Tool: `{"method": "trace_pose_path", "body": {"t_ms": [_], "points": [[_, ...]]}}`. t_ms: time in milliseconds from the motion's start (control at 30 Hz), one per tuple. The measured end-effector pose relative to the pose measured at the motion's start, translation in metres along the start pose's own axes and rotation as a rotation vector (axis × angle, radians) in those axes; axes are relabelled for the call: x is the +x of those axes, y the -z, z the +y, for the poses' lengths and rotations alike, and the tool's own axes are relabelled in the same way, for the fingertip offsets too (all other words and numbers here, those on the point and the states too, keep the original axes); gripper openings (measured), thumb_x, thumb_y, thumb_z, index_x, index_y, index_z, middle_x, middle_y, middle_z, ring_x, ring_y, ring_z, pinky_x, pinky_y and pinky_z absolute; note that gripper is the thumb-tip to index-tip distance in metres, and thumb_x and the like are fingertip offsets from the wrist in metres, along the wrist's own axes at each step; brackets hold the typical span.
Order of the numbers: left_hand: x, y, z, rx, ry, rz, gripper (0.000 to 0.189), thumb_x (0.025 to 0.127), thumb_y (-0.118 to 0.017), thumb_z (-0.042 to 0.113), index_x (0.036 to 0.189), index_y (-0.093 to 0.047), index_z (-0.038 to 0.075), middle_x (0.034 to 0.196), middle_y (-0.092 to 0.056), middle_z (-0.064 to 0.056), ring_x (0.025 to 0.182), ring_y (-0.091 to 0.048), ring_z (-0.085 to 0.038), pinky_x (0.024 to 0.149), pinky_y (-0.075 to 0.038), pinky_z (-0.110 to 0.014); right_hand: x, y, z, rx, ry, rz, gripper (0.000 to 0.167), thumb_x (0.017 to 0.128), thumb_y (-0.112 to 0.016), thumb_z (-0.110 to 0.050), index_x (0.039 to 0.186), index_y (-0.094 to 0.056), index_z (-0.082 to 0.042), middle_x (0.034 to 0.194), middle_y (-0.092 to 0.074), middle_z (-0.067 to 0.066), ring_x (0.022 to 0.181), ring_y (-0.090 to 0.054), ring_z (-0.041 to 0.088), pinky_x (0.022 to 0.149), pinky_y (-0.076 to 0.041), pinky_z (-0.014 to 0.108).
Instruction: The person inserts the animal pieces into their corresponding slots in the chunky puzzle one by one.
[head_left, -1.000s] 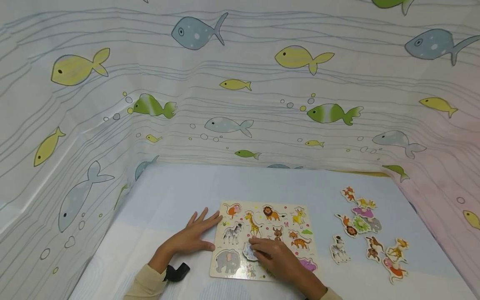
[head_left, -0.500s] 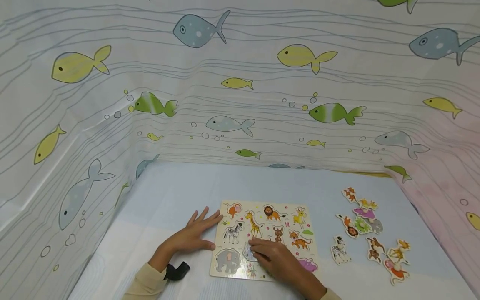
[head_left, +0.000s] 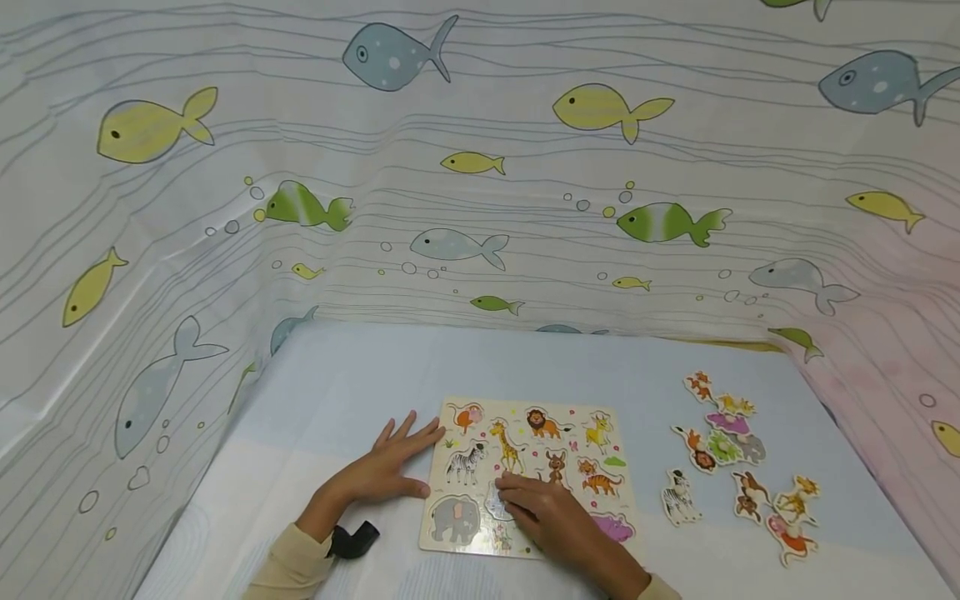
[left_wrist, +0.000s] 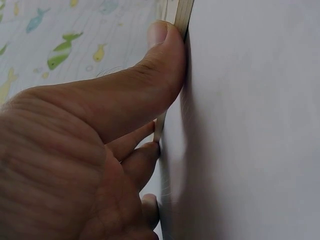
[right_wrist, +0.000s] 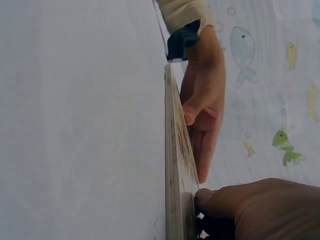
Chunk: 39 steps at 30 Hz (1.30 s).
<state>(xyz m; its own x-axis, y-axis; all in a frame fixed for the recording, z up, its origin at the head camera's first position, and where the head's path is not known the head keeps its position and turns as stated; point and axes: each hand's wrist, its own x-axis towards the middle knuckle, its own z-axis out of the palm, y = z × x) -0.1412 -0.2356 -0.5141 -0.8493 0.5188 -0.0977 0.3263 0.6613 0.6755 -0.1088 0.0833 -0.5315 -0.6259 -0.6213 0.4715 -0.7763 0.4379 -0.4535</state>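
Note:
A wooden animal puzzle board [head_left: 555,433] lies on the table. My left hand [head_left: 378,473] rests at its left side, fingers spread, with the thumb and fingertips touching the edge. In the left wrist view, the left thumb [left_wrist: 160,65] presses against the board's side. Over the lower middle of the board, my right hand [head_left: 551,512] pinches a pale blue-grey puzzle piece [head_left: 497,505], whose animal is mostly covered by the fingers. The right wrist view has the right thumb [right_wrist: 215,201] low against the board's face; the grip itself is partly hidden there.
Right of the board lie several loose animal pieces, among them a zebra piece [head_left: 678,498], a giraffe piece [head_left: 797,500], a monkey piece [head_left: 789,540] and an elephant piece [head_left: 750,450]. A fish-patterned curtain [head_left: 480,200] stands around the table's back and sides.
The blue-grey piece has shifted slightly and sits flatter on the board than a second ago, with the right hand still at it. The left hand keeps its place.

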Motion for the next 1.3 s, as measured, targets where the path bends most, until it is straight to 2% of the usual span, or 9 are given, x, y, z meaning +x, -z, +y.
{"method": "trace_pose_path", "body": {"t_ms": [200, 333, 500, 667, 833, 1133, 1300], "points": [[-0.007, -0.003, -0.004, -0.003, 0.029, 0.0, 0.095, 0.076, -0.081, 0.04, 0.156, -0.035, 0.014, 0.165, -0.026, -0.012, 0.154, 0.002, -0.046, 0.119, 0.011, -0.067, -0.001, -0.006, -0.002, 0.042, -0.041, -0.036, 0.024, 0.089, -0.072, -0.005, 0.112, -0.075, -0.006, 0.121, -0.073, 0.003, 0.116, -0.069, 0.022, 0.095, -0.058, 0.033], [-0.008, -0.005, -0.005, -0.003, 0.017, 0.006, 0.095, 0.076, -0.08, 0.042, 0.155, -0.037, 0.013, 0.164, -0.028, -0.012, 0.154, 0.001, -0.047, 0.119, 0.01, -0.068, -0.001, -0.005, -0.005, 0.057, -0.085, -0.07, 0.026, 0.09, -0.071, -0.006, 0.116, -0.074, -0.006, 0.123, -0.073, 0.003, 0.118, -0.068, 0.023, 0.095, -0.058, 0.034], [-0.004, -0.006, -0.006, -0.005, 0.001, 0.01, 0.096, 0.075, -0.079, 0.044, 0.155, -0.037, 0.012, 0.164, -0.028, -0.014, 0.153, 0.0, -0.049, 0.118, 0.01, -0.069, 0.0, 0.0, -0.007, 0.037, -0.127, -0.121, 0.027, 0.092, -0.069, -0.006, 0.119, -0.073, -0.006, 0.128, -0.07, 0.002, 0.122, -0.065, 0.023, 0.098, -0.057, 0.035], [-0.003, -0.007, -0.006, -0.009, 0.008, 0.007, 0.097, 0.074, -0.079, 0.044, 0.155, -0.037, 0.012, 0.164, -0.026, -0.015, 0.152, 0.001, -0.05, 0.117, 0.011, -0.07, 0.0, -0.001, -0.007, -0.017, -0.107, -0.167, 0.026, 0.095, -0.066, -0.009, 0.12, -0.072, -0.006, 0.131, -0.068, 0.001, 0.125, -0.063, 0.022, 0.1, -0.056, 0.033], [-0.001, -0.005, -0.007, -0.006, 0.012, 0.014, 0.097, 0.073, -0.079, 0.045, 0.155, -0.037, 0.014, 0.164, -0.026, -0.013, 0.153, 0.001, -0.049, 0.118, 0.011, -0.069, 0.002, 0.0, -0.006, -0.044, -0.091, -0.167, 0.027, 0.096, -0.066, -0.011, 0.121, -0.072, -0.005, 0.133, -0.067, 0.002, 0.126, -0.062, 0.021, 0.1, -0.055, 0.032], [0.003, -0.004, -0.006, -0.016, 0.023, 0.01, 0.097, 0.073, -0.08, 0.044, 0.155, -0.037, 0.014, 0.164, -0.026, -0.012, 0.153, 0.002, -0.048, 0.119, 0.012, -0.067, 0.004, 0.003, -0.006, 0.032, -0.123, -0.138, 0.03, 0.096, -0.065, -0.008, 0.125, -0.069, -0.003, 0.135, -0.064, 0.009, 0.126, -0.062, 0.023, 0.102, -0.054, 0.032], [0.005, -0.001, -0.004, -0.02, 0.034, 0.011, 0.097, 0.072, -0.081, 0.042, 0.155, -0.038, 0.014, 0.164, -0.026, -0.012, 0.153, 0.002, -0.048, 0.119, 0.013, -0.067, 0.004, 0.005, -0.006, 0.06, -0.154, -0.126, 0.035, 0.096, -0.066, -0.012, 0.13, -0.065, -0.004, 0.139, -0.061, 0.009, 0.126, -0.062, 0.025, 0.102, -0.054, 0.033]]}}
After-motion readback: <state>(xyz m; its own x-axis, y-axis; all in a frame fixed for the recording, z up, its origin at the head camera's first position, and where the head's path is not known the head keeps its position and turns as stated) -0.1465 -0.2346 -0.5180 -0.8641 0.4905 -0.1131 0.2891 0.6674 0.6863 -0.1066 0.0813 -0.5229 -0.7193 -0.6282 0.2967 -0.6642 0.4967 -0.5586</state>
